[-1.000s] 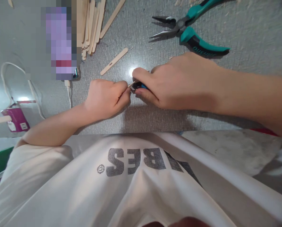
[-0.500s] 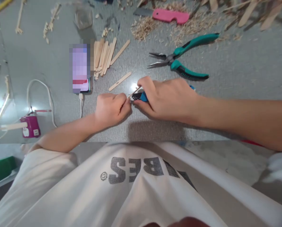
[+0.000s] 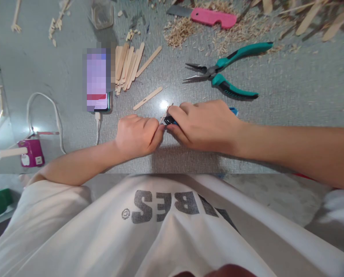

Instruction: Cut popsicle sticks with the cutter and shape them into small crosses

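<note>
In my right hand (image 3: 206, 125) is a blue and black utility knife (image 3: 169, 120), wrapped by the fingers; its blue rear end shows past the back of the hand. A thin wooden craft stick (image 3: 163, 114), seen nearly edge-on, rises between the two hands beside the knife's front. My left hand (image 3: 139, 134) is closed, its thumb and fingers pinching the stick's lower end. My right index finger lies close to the stick's upper end. Whether the blade touches the wood is hidden by the fingers. Another craft stick (image 3: 147, 98) lies on the table just beyond my left hand.
A pile of craft sticks (image 3: 127, 67) lies beside a phone (image 3: 97, 80) on a white cable. Teal-handled long-nose pliers (image 3: 211, 72) lie beyond my right hand. Farther back are a pink-handled knife (image 3: 214, 17), wood shavings (image 3: 179, 34) and a clear container (image 3: 102, 14). A purple charger (image 3: 32, 153) sits left.
The stick between my hands now stands steeper, and both hands have shifted slightly right and toward me. My grips are kept. The whole view has shifted a little.
</note>
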The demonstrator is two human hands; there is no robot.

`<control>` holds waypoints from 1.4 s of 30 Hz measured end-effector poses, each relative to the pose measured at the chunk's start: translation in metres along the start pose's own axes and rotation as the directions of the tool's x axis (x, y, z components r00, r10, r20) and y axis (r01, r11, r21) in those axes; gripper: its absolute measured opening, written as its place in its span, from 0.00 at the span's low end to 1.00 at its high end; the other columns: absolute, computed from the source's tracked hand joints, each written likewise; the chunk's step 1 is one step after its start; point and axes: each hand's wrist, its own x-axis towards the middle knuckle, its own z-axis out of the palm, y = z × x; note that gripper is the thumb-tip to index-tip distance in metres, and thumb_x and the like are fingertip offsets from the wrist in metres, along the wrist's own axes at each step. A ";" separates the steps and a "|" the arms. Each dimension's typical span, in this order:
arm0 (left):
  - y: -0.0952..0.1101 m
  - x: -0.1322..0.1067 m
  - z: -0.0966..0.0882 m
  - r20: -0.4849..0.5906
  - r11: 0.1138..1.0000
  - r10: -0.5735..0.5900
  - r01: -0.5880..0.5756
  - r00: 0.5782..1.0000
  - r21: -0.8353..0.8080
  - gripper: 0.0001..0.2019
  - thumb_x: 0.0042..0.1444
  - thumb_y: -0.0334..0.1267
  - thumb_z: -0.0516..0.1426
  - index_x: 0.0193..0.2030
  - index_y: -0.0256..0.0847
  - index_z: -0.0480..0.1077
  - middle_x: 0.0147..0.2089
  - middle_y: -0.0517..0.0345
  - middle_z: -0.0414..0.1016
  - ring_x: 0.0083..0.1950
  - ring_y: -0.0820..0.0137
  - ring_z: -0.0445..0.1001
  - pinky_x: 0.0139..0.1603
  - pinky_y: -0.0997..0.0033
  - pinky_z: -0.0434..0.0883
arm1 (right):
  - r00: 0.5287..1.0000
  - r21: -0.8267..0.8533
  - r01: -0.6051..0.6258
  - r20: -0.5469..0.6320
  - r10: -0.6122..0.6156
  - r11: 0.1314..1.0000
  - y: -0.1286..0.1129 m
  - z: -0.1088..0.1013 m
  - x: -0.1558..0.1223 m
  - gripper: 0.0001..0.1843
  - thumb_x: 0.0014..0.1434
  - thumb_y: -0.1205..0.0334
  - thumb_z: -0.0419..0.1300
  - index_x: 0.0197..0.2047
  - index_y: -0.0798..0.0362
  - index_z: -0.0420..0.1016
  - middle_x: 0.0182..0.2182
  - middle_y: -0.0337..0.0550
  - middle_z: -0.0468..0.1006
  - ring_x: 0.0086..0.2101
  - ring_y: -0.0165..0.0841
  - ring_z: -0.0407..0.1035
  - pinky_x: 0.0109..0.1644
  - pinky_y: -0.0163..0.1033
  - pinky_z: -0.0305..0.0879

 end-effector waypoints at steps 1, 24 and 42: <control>0.001 -0.001 0.001 0.005 1.000 -0.012 0.012 1.000 0.004 0.27 0.87 0.40 0.50 0.29 0.45 0.68 0.21 0.58 0.72 0.22 0.69 0.60 0.30 0.58 0.52 | 1.000 -0.008 -0.001 0.012 0.001 1.000 0.000 0.000 0.000 0.36 0.91 0.49 0.42 0.79 0.65 0.77 0.60 0.75 0.91 0.47 0.54 0.87 0.38 0.46 0.44; -0.014 -0.001 -0.004 0.257 0.872 -0.396 0.449 0.881 -0.195 0.22 0.86 0.48 0.48 0.35 0.50 0.54 0.24 0.62 0.62 0.24 0.68 0.57 0.32 0.59 0.54 | 0.999 0.008 0.030 0.044 -0.031 1.000 0.006 -0.006 -0.003 0.35 0.89 0.48 0.43 0.81 0.60 0.73 0.53 0.67 0.95 0.39 0.52 0.85 0.38 0.47 0.46; -0.006 0.001 -0.008 0.393 0.862 -0.329 0.443 0.859 -0.246 0.17 0.77 0.41 0.52 0.34 0.50 0.54 0.23 0.62 0.57 0.25 0.66 0.54 0.34 0.58 0.52 | 1.000 0.105 0.003 0.008 -0.004 0.994 0.009 -0.003 -0.002 0.34 0.89 0.44 0.46 0.77 0.56 0.80 0.56 0.64 0.95 0.39 0.49 0.83 0.40 0.47 0.47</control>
